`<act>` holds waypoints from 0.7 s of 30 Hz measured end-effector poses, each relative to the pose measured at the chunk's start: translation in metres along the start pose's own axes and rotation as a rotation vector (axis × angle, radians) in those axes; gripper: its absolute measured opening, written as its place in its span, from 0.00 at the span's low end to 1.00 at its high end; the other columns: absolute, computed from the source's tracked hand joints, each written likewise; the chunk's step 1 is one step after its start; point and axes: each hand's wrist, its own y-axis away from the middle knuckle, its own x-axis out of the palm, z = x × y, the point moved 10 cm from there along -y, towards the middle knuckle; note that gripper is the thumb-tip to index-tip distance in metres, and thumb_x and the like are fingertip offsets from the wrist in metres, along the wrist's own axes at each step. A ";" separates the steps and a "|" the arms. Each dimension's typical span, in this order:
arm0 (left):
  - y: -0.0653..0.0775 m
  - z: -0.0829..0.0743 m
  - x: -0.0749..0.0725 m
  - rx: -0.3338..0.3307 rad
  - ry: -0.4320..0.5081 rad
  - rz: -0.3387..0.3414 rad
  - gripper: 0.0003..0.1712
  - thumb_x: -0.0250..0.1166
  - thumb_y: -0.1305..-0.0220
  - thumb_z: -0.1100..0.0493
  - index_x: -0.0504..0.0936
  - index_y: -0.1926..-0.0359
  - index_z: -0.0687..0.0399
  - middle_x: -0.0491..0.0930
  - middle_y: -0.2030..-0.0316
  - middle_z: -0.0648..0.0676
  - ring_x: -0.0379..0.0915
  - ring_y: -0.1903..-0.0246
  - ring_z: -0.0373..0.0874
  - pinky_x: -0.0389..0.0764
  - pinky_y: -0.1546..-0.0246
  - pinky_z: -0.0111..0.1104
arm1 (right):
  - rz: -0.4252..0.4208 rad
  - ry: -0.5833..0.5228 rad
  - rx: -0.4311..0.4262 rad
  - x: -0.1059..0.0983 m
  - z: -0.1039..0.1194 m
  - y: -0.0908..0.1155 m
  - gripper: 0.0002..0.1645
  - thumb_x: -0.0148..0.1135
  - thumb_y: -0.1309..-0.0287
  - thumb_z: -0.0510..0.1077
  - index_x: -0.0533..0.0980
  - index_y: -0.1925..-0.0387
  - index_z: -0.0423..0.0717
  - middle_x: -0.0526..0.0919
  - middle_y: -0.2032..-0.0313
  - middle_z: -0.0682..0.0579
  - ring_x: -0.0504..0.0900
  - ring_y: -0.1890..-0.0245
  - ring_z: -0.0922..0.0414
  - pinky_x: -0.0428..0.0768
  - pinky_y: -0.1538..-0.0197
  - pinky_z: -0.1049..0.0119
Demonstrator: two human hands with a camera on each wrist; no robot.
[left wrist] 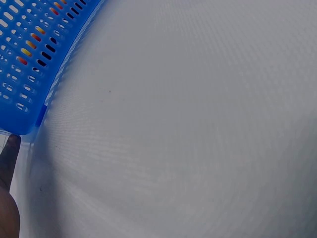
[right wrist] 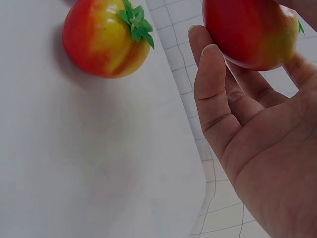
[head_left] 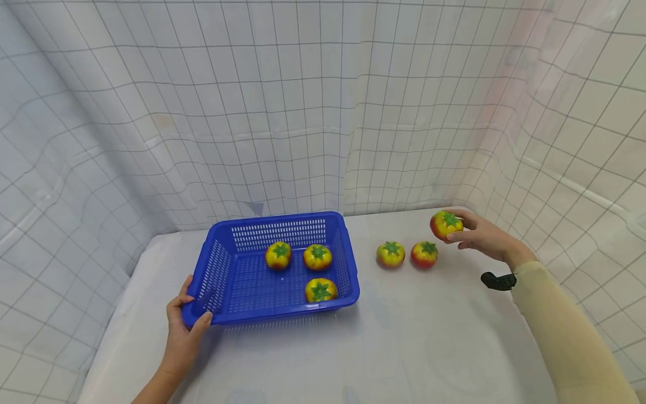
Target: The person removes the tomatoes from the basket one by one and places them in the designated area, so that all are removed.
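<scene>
A blue plastic basket (head_left: 257, 280) with slotted sides stands on the white table, and three red-and-yellow tomatoes with green leaf tops lie in its right part, one of them a tomato (head_left: 278, 256) near the middle. My left hand (head_left: 183, 342) grips the basket's near left corner, thumb at the front and fingers along the left side. On the right, my right hand (head_left: 481, 237) holds a tomato (head_left: 446, 225) between thumb and fingers; the right wrist view shows this tomato (right wrist: 250, 34) above the table edge. Left of that hand lie a yellower tomato (head_left: 391, 255) and a redder tomato (head_left: 424, 255).
White grid-patterned curtains (head_left: 282, 112) surround the table (head_left: 404, 348) at the back and both sides. A black strap piece (head_left: 498, 281) sits at the right wrist, by the pale sleeve (head_left: 565, 331).
</scene>
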 end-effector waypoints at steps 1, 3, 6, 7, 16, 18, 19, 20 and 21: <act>0.000 0.000 0.000 0.007 0.001 0.000 0.27 0.53 0.30 0.76 0.55 0.43 0.46 0.39 0.19 0.50 0.43 0.24 0.45 0.62 0.39 0.16 | -0.002 -0.004 0.006 -0.001 -0.002 0.001 0.44 0.65 0.33 0.45 0.53 0.24 0.49 0.61 0.33 0.38 0.76 0.44 0.41 0.78 0.43 0.53; 0.000 -0.001 0.000 0.021 0.002 0.001 0.26 0.53 0.30 0.77 0.55 0.44 0.46 0.40 0.19 0.51 0.44 0.25 0.43 0.62 0.39 0.16 | -0.002 -0.020 0.017 -0.003 -0.007 0.002 0.45 0.65 0.33 0.45 0.51 0.23 0.47 0.60 0.32 0.37 0.75 0.43 0.41 0.78 0.42 0.52; 0.003 -0.003 -0.001 0.030 -0.001 0.004 0.26 0.52 0.30 0.77 0.54 0.44 0.48 0.41 0.19 0.51 0.44 0.26 0.42 0.62 0.39 0.16 | -0.010 -0.041 0.034 -0.004 -0.015 0.006 0.46 0.65 0.33 0.45 0.50 0.23 0.45 0.59 0.31 0.37 0.74 0.43 0.44 0.78 0.42 0.54; 0.004 -0.004 0.000 0.028 -0.012 0.008 0.26 0.52 0.30 0.77 0.54 0.43 0.48 0.40 0.19 0.50 0.44 0.26 0.42 0.62 0.39 0.16 | -0.013 -0.049 0.040 -0.004 -0.019 0.006 0.47 0.65 0.33 0.44 0.50 0.23 0.44 0.59 0.31 0.36 0.74 0.44 0.44 0.78 0.42 0.55; 0.006 0.000 0.001 -0.034 -0.066 0.020 0.28 0.54 0.27 0.72 0.52 0.40 0.45 0.37 0.18 0.47 0.37 0.23 0.45 0.62 0.42 0.13 | -0.034 -0.076 0.070 -0.008 -0.045 0.011 0.50 0.66 0.34 0.43 0.47 0.22 0.41 0.58 0.30 0.32 0.74 0.45 0.46 0.81 0.46 0.62; 0.005 0.000 0.001 -0.037 -0.066 0.022 0.28 0.54 0.27 0.72 0.51 0.40 0.44 0.37 0.18 0.46 0.36 0.22 0.46 0.62 0.42 0.13 | -0.039 -0.076 0.074 -0.009 -0.049 0.011 0.50 0.66 0.34 0.43 0.47 0.22 0.41 0.58 0.31 0.32 0.74 0.45 0.47 0.81 0.46 0.63; 0.004 0.000 0.002 -0.036 -0.074 0.024 0.28 0.54 0.27 0.72 0.51 0.40 0.44 0.37 0.18 0.46 0.36 0.22 0.45 0.62 0.42 0.13 | -0.042 -0.075 0.077 -0.010 -0.050 0.011 0.50 0.66 0.34 0.42 0.47 0.22 0.41 0.58 0.31 0.32 0.74 0.45 0.47 0.81 0.46 0.63; 0.003 0.000 0.002 -0.031 -0.073 0.023 0.27 0.54 0.27 0.72 0.51 0.40 0.44 0.37 0.18 0.46 0.37 0.22 0.45 0.62 0.42 0.13 | -0.043 -0.074 0.078 -0.011 -0.051 0.011 0.50 0.66 0.34 0.42 0.47 0.22 0.40 0.58 0.30 0.32 0.74 0.45 0.48 0.81 0.46 0.63; 0.002 -0.001 0.002 -0.025 -0.068 0.023 0.27 0.54 0.27 0.72 0.52 0.40 0.45 0.37 0.18 0.46 0.37 0.23 0.45 0.62 0.42 0.14 | -0.046 -0.074 0.080 -0.012 -0.052 0.011 0.50 0.66 0.34 0.42 0.47 0.22 0.40 0.58 0.30 0.32 0.74 0.45 0.48 0.81 0.46 0.63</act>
